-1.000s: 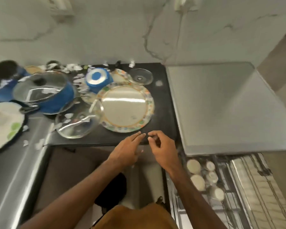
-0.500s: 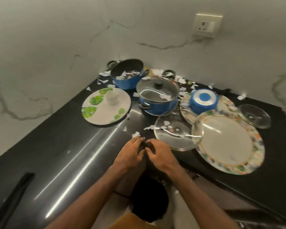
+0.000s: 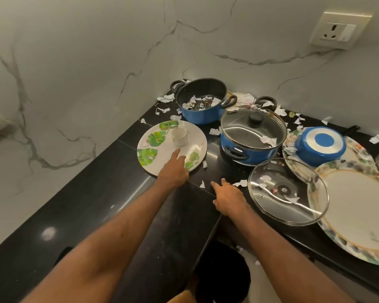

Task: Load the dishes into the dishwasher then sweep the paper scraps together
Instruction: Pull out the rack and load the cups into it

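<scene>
Hands part from their huddle: the left hand (image 3: 173,169) lies spread on the leaf plate (image 3: 197,136) on the bench (image 3: 118,193), the right hand (image 3: 228,197) open beside paper scraps (image 3: 240,183), and a tilted lift could slide the cup (image 3: 179,135) off.

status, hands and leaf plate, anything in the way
Left hand open, fingers on near rim of leaf plate. Right hand open, empty, by counter edge. White cup stands on that plate, paper scraps around.
</scene>
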